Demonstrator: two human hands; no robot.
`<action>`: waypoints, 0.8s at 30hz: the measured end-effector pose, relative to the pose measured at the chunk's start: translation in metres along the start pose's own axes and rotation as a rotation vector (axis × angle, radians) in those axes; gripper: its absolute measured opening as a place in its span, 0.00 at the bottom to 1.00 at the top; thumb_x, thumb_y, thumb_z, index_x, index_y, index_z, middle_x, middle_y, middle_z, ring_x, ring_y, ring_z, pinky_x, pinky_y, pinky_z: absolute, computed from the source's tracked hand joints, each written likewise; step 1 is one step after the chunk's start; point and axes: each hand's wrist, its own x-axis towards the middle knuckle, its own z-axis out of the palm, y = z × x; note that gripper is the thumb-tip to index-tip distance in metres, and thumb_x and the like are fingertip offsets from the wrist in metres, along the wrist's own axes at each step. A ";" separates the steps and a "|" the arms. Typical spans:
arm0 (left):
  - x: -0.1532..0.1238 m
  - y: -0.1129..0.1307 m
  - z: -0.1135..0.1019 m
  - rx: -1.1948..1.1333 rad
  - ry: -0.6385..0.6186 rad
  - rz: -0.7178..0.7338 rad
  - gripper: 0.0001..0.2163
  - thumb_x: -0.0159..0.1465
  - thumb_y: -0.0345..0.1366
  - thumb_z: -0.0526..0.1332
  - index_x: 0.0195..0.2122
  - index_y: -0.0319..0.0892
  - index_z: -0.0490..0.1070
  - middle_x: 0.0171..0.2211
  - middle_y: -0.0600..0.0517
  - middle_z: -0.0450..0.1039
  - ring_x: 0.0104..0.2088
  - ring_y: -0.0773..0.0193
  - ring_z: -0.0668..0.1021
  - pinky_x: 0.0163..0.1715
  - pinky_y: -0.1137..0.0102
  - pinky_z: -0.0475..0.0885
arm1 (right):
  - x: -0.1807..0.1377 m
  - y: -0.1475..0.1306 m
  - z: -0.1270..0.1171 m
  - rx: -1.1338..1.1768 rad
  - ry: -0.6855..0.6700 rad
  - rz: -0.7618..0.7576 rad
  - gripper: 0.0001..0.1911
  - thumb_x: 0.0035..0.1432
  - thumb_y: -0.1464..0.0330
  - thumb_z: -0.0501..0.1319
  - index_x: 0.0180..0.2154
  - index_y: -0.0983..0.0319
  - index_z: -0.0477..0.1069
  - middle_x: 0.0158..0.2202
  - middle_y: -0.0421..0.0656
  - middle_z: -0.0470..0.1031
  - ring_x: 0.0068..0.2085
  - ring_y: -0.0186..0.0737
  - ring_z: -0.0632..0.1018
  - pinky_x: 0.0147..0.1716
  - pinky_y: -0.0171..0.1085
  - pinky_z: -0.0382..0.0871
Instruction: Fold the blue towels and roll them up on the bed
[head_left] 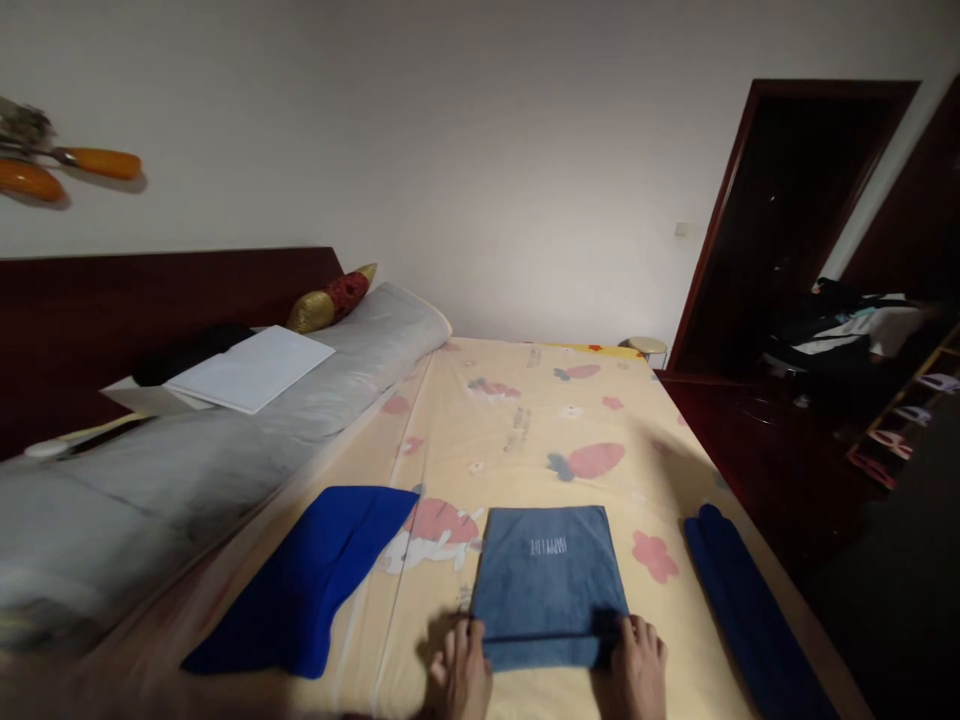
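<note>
The blue-grey "HAPPY LIFE" towel [551, 585] lies on the carrot-print bedsheet [450, 420], between five and six o'clock in view. The left hand [463, 667] pinches its edge at seven o'clock, the right hand [640, 665] at five. A royal-blue cloth [307, 580] lies at its nine o'clock.

Wall [525, 190]: white; light brightest mid-surface, dimmer toward the edges. Headboard [150, 290]: dark reddish wood, left. Bed [495, 430]: pale yellow, printed. Door [802, 190]: dark, wood-framed, right; small pale switch [682, 229] just beside it. Stool [648, 346]: round seat, near door. Floor [724, 415]: dark red-brown. Far right mostly in shadow.
</note>
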 end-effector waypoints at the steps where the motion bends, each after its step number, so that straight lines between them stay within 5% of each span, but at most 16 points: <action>1: -0.005 0.012 0.011 -0.025 0.023 0.079 0.22 0.55 0.24 0.52 0.49 0.47 0.71 0.52 0.49 0.73 0.54 0.56 0.70 0.53 0.59 0.59 | -0.003 -0.013 0.008 0.000 0.023 -0.047 0.15 0.48 0.73 0.55 0.40 0.55 0.69 0.37 0.45 0.73 0.39 0.48 0.71 0.40 0.45 0.61; 4: -0.016 0.047 0.041 -0.111 0.050 0.295 0.22 0.55 0.26 0.53 0.49 0.50 0.72 0.51 0.51 0.74 0.54 0.57 0.71 0.53 0.63 0.61 | -0.013 -0.052 0.035 0.045 0.028 -0.209 0.12 0.49 0.72 0.57 0.37 0.54 0.68 0.34 0.42 0.74 0.37 0.46 0.72 0.38 0.43 0.60; 7: -0.018 0.059 0.054 -0.128 0.063 0.359 0.19 0.56 0.29 0.55 0.47 0.52 0.73 0.49 0.51 0.75 0.52 0.56 0.72 0.51 0.62 0.63 | -0.022 -0.066 0.053 0.103 -0.012 -0.258 0.08 0.51 0.71 0.58 0.35 0.53 0.68 0.33 0.39 0.74 0.36 0.45 0.72 0.37 0.42 0.60; 10: -0.013 0.032 0.050 -0.126 0.080 0.330 0.16 0.57 0.31 0.55 0.44 0.52 0.73 0.47 0.51 0.76 0.50 0.57 0.74 0.50 0.63 0.65 | -0.023 -0.040 0.053 0.149 -0.036 -0.219 0.10 0.51 0.71 0.57 0.37 0.53 0.70 0.35 0.40 0.75 0.38 0.44 0.73 0.39 0.41 0.61; 16: -0.005 -0.049 0.034 -0.090 0.112 0.205 0.13 0.60 0.32 0.52 0.40 0.50 0.73 0.42 0.52 0.77 0.48 0.58 0.75 0.49 0.62 0.64 | -0.030 0.057 0.028 0.121 -0.058 -0.055 0.15 0.55 0.63 0.55 0.45 0.52 0.72 0.44 0.44 0.76 0.45 0.48 0.75 0.43 0.44 0.63; 19: -0.008 -0.053 0.033 -0.058 0.089 0.199 0.15 0.56 0.30 0.54 0.42 0.49 0.73 0.46 0.51 0.76 0.50 0.57 0.74 0.50 0.60 0.63 | -0.037 0.073 0.026 0.048 -0.087 -0.014 0.20 0.51 0.63 0.56 0.47 0.52 0.71 0.47 0.46 0.75 0.48 0.51 0.74 0.44 0.46 0.62; 24: -0.016 -0.027 0.030 -0.038 0.085 0.283 0.25 0.51 0.24 0.53 0.49 0.50 0.71 0.54 0.53 0.72 0.54 0.58 0.70 0.55 0.60 0.60 | -0.036 0.049 0.030 -0.038 -0.051 0.024 0.22 0.48 0.64 0.58 0.47 0.54 0.68 0.52 0.49 0.72 0.50 0.55 0.72 0.46 0.50 0.61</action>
